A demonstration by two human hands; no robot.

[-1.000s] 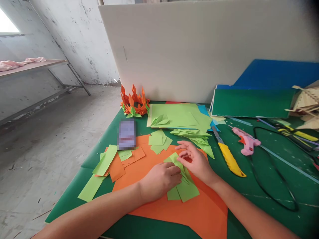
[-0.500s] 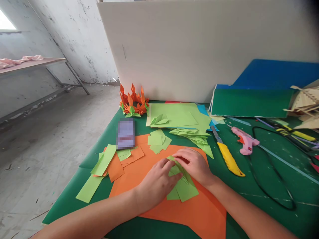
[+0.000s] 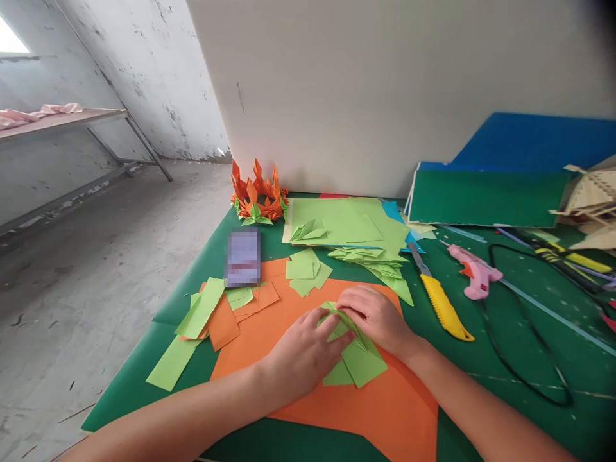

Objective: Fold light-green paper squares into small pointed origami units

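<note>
A small folded green paper (image 3: 360,344) lies over other green pieces on a large orange sheet (image 3: 255,366). My left hand (image 3: 308,350) rests on it from the left, fingers spread and pressing its surface. From the right, my right hand (image 3: 373,316) pinches the paper's upper edge between thumb and fingers. Green squares (image 3: 308,273) lie just beyond my hands, near a pile of folded green pieces (image 3: 375,260).
An orange and green paper crown (image 3: 257,199) stands at the back left, behind a blurred purple rectangle (image 3: 242,258). On the right lie a yellow cutter (image 3: 445,308), a pink glue gun (image 3: 477,273) with its black cord, and a green board (image 3: 488,199).
The folded green paper has turned slightly, its lower corner shifting right. My right hand has moved a little to the right, while my left hand stays nearly in place.
</note>
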